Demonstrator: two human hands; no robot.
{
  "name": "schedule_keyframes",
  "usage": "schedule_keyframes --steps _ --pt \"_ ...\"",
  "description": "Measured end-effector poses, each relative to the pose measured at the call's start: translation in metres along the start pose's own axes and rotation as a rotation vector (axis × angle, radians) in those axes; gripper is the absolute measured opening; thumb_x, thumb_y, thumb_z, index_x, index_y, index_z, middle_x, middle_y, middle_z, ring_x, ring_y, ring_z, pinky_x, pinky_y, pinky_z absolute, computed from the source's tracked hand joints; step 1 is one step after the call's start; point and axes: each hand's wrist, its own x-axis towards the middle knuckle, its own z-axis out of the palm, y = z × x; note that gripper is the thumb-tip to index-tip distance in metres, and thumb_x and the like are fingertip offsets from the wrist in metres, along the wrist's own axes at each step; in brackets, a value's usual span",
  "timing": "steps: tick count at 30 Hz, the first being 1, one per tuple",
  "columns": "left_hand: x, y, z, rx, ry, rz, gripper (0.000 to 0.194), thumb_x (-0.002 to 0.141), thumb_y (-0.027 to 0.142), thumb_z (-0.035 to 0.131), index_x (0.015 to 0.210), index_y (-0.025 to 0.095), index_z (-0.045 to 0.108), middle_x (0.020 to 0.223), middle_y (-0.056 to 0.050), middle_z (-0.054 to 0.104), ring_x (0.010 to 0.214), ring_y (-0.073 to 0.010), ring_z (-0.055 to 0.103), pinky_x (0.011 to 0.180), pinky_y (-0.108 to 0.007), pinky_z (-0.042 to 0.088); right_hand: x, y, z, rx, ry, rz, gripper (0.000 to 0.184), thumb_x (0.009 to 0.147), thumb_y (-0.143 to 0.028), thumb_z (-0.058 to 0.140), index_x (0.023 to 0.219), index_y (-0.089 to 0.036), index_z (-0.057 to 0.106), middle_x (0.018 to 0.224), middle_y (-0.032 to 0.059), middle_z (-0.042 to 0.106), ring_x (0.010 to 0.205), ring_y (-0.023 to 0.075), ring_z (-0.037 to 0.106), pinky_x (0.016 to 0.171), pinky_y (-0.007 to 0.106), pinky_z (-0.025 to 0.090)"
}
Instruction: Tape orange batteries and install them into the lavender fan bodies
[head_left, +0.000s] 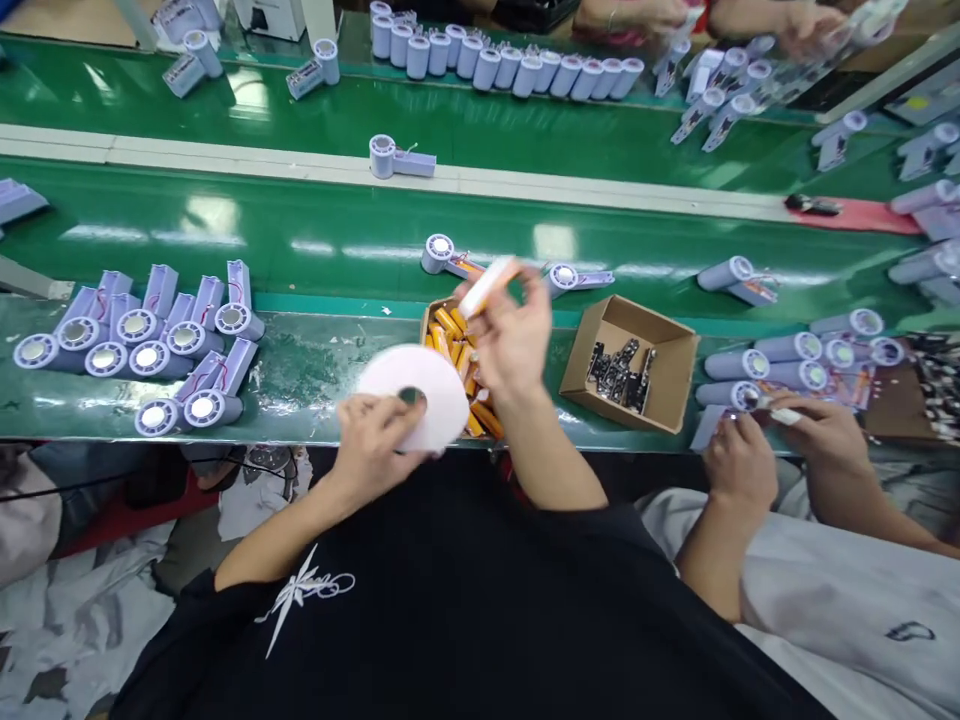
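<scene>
My left hand [373, 440] grips a white roll of tape [412, 395] by its edge, held flat above the near edge of the green bench. My right hand [514, 335] is raised over a small cardboard box of orange battery cells [457, 350] and pinches one orange cell [489, 287], partly wrapped in white, with its end pointing up and to the right. Both hands are closed on what they hold.
Several pale lavender fan housings [142, 340] lie grouped at the left. A cardboard box of black clips [630, 362] sits to the right. A co-worker's hands [772, 440] work on more housings [787, 360] at the right. More housings ride the green conveyor [337, 230] beyond.
</scene>
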Motion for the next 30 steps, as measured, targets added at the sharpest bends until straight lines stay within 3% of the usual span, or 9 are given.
schedule_keyframes --steps 3,5,9,12,17,20,22,26,30 --pt "-0.015 -0.039 0.000 0.003 -0.235 -0.138 0.057 0.090 0.049 0.088 0.142 0.030 0.077 0.129 -0.012 0.077 0.120 -0.0380 0.057 0.101 -0.054 0.041 0.018 -0.035 -0.039 0.025 0.086 -0.196 0.063 0.097 -0.047 0.083 0.150 -0.040 0.048 0.147 0.0026 0.073 0.140 0.0261 0.074 0.111 0.046 0.068" --pt "-0.018 -0.081 -0.005 0.018 -0.290 -0.291 0.058 0.090 0.049 0.085 0.142 0.027 0.076 0.138 -0.013 0.076 0.127 -0.0406 0.057 0.108 -0.056 0.043 0.004 -0.049 -0.069 0.002 0.083 -0.190 0.068 0.094 -0.043 0.087 0.151 -0.044 0.050 0.143 0.0004 0.075 0.137 0.0248 0.075 0.108 0.043 0.070" --pt "0.008 -0.129 -0.012 -0.033 -0.171 -0.277 0.053 0.098 0.056 0.072 0.142 0.025 0.072 0.140 -0.013 0.076 0.134 -0.0383 0.059 0.120 -0.057 0.043 -0.051 -0.044 -0.119 -0.004 0.131 -0.024 0.066 0.086 -0.043 0.097 0.140 -0.041 0.059 0.120 -0.0015 0.085 0.106 0.0212 0.086 0.093 0.037 0.074" --pt "0.070 -0.095 0.003 -0.090 -0.141 -0.066 0.044 0.105 0.054 0.064 0.139 0.027 0.073 0.131 -0.010 0.080 0.126 -0.0342 0.063 0.117 -0.055 0.048 -0.076 -0.036 -0.144 0.023 0.194 0.005 0.060 0.084 -0.045 0.100 0.127 -0.039 0.060 0.115 -0.0023 0.087 0.095 0.0192 0.087 0.087 0.034 0.074" --pt "0.243 0.043 0.090 -0.137 -0.313 0.352 0.044 0.115 0.037 0.046 0.152 0.024 0.067 0.146 -0.011 0.075 0.136 -0.0291 0.061 0.122 -0.049 0.047 -0.080 -0.046 -0.159 0.050 0.260 -0.100 0.058 0.084 -0.043 0.100 0.120 -0.039 0.054 0.118 -0.0035 0.087 0.095 0.0171 0.088 0.085 0.031 0.073" --pt "0.324 0.121 0.147 0.037 -0.460 0.400 0.057 0.110 0.036 0.057 0.166 0.023 0.056 0.170 -0.016 0.054 0.154 -0.0404 0.045 0.123 -0.057 0.045 -0.085 -0.056 -0.157 0.014 0.249 -0.142 0.057 0.085 -0.046 0.098 0.122 -0.040 0.054 0.115 -0.0028 0.088 0.090 0.0190 0.088 0.080 0.032 0.074" --pt "0.353 0.156 0.170 0.125 -0.577 0.383 0.055 0.105 0.029 0.063 0.160 0.018 0.063 0.164 -0.024 0.056 0.150 -0.0449 0.050 0.118 -0.058 0.049 -0.092 -0.058 -0.156 -0.034 0.235 -0.144 0.055 0.087 -0.049 0.096 0.124 -0.042 0.055 0.115 -0.0010 0.088 0.089 0.0220 0.088 0.079 0.037 0.075" --pt "0.370 0.167 0.168 0.159 -0.666 0.384 0.042 0.094 0.014 0.070 0.135 0.013 0.081 0.146 -0.027 0.064 0.125 -0.0394 0.068 0.104 -0.049 0.057 -0.109 -0.053 -0.170 -0.200 0.253 -0.135 0.046 0.096 -0.053 0.084 0.132 -0.045 0.057 0.119 0.0064 0.086 0.092 0.0303 0.088 0.080 0.050 0.075" --pt "0.363 0.095 0.114 0.159 -0.656 0.371 0.040 0.089 0.015 0.072 0.126 0.022 0.085 0.155 -0.018 0.058 0.126 -0.0357 0.065 0.105 -0.045 0.057 -0.109 -0.043 -0.192 -0.313 0.289 -0.186 0.044 0.103 -0.055 0.071 0.143 -0.048 0.057 0.121 0.0089 0.086 0.100 0.0341 0.087 0.085 0.059 0.074"
